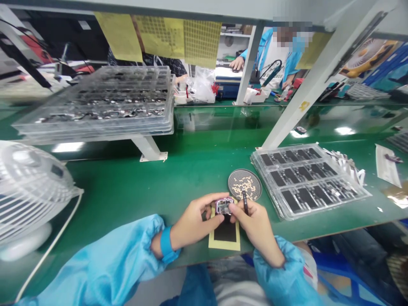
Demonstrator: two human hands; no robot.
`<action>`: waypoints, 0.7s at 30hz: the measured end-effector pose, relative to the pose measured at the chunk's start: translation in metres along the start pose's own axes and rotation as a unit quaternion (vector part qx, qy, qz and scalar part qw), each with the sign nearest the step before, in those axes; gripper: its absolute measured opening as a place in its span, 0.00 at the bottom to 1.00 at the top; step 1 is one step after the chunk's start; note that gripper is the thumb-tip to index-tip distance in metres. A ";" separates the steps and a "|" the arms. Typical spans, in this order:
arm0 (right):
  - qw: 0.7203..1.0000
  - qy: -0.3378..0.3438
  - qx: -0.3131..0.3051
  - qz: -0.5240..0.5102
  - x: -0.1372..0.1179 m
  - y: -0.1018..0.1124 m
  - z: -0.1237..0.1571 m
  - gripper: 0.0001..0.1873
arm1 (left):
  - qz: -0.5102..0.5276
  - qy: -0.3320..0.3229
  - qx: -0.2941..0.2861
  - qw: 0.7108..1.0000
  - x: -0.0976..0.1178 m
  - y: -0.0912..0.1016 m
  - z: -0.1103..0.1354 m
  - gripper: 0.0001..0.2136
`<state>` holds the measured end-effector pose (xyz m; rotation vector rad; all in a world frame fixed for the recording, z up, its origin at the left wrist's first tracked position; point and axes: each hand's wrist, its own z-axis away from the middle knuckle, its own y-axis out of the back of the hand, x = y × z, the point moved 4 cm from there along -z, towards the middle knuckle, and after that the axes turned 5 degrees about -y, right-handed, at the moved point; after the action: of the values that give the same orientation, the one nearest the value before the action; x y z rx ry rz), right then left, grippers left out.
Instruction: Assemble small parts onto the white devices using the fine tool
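My left hand (200, 219) grips a small electronic device (224, 205) with a purple edge and exposed circuitry, fingers behind it and thumb at its lower edge. At the device's right side is my right hand (253, 221), closed, its thumb and fingertip touching the device. A slim black tool (245, 200) with white lettering sticks up out of the right hand; its working end is hidden. Beneath both hands lies a dark rectangular panel (225, 233) on a yellow sheet (225, 245). Just beyond them is a round grey perforated dish (234, 174) with many tiny beige pieces.
Stacked clear trays (264, 178) of dark screen parts stand on the right. A white fan (32, 191) is at the left, its cable (60, 238) on the green table (153, 187). More filled trays (95, 125) rest on a raised shelf. Across, a person (274, 55) works.
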<state>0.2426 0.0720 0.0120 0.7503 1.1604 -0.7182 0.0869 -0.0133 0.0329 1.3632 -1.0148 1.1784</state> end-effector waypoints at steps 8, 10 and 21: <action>1.000 0.002 0.007 -0.004 0.003 -0.001 -0.001 0.23 | -0.010 0.002 0.012 1.000 0.001 -0.001 -0.001 0.23; 1.000 0.001 0.014 -0.003 0.003 -0.001 -0.001 0.23 | -0.027 -0.008 0.021 0.999 0.001 -0.001 -0.001 0.22; 0.999 0.018 0.045 0.011 0.001 -0.003 0.001 0.22 | -0.099 -0.053 0.029 0.993 0.001 0.002 0.000 0.18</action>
<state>0.2405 0.0694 0.0108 0.8529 1.1558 -0.7447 0.0854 -0.0133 0.0345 1.5488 -0.9004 1.0033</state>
